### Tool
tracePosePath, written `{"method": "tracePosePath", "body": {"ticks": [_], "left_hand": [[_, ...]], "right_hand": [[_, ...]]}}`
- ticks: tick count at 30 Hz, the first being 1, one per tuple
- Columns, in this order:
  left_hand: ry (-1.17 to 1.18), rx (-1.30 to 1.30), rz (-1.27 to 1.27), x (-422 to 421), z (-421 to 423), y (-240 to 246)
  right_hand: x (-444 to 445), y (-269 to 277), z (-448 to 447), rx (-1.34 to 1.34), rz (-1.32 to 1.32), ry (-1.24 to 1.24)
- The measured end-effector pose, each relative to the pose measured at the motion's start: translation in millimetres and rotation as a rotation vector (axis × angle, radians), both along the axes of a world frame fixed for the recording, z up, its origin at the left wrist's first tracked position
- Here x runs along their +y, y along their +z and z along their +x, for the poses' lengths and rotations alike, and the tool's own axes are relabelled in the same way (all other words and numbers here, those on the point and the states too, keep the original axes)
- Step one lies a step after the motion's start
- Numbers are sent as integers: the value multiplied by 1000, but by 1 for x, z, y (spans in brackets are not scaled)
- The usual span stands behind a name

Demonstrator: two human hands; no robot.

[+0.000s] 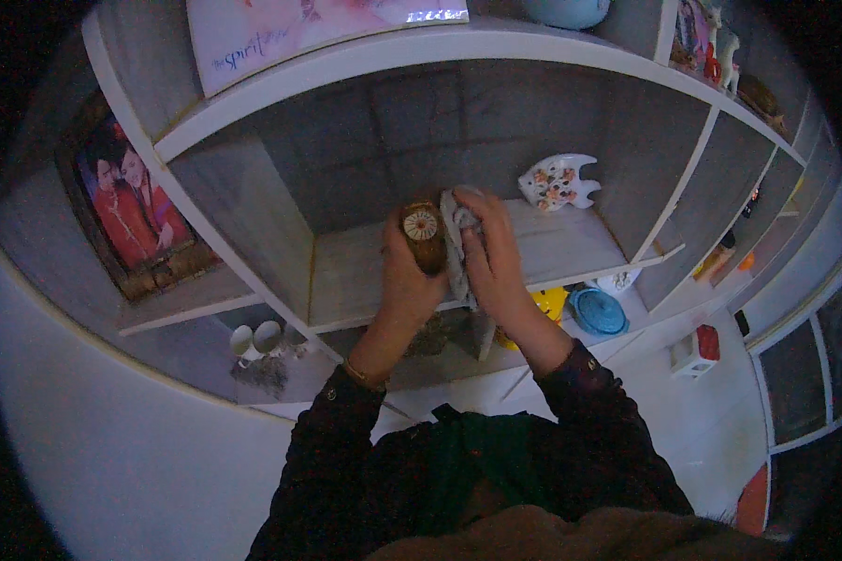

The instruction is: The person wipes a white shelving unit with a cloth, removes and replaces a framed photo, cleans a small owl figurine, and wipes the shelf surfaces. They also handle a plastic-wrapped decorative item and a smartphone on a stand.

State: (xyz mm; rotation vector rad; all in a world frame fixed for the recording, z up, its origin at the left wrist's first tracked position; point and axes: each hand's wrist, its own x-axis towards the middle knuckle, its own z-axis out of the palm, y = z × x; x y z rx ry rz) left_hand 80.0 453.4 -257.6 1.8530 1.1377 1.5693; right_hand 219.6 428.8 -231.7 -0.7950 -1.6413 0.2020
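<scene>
In the middle of the view, my left hand grips a brown, glossy ornament with a round, pale, spoked disc near its top. What the ornament depicts is hard to tell in the dim light. Against its right side lies a greyish-white cloth, bunched under the fingers of my right hand. Both hands are above the front part of a pale shelf board. Farther back on that board, to the right, a white fish figurine with openwork and orange flowers stands upright.
White shelf dividers surround this compartment. A framed photo stands at left, with white ornaments below it. Under the board at right sit a yellow object and a blue lidded pot. A picture panel leans above.
</scene>
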Motion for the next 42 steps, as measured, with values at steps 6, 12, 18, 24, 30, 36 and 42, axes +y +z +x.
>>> {"method": "tracePosePath", "body": {"ticks": [6, 12, 18, 24, 30, 36, 42], "left_hand": [[32, 71, 59, -3, 0, 3], [3, 78, 48, -2, -3, -2], [-189, -77, 124, 14, 0, -8], [-42, 267, 315, 8, 0, -17], [54, 374, 190, 11, 0, -22], [-47, 60, 2, 6, -2, -9], [19, 101, 116, -1, 2, 0]], "right_hand": [[2, -19, -2, -30, 56, -96], [-35, -13, 30, -106, -141, 11], [6, 51, -13, -382, 172, -213], [14, 66, -55, -1029, 132, -341], [13, 81, -41, -1130, 211, -111], [122, 93, -13, -1013, 123, 412], [226, -39, 34, 159, -972, 1087]]}}
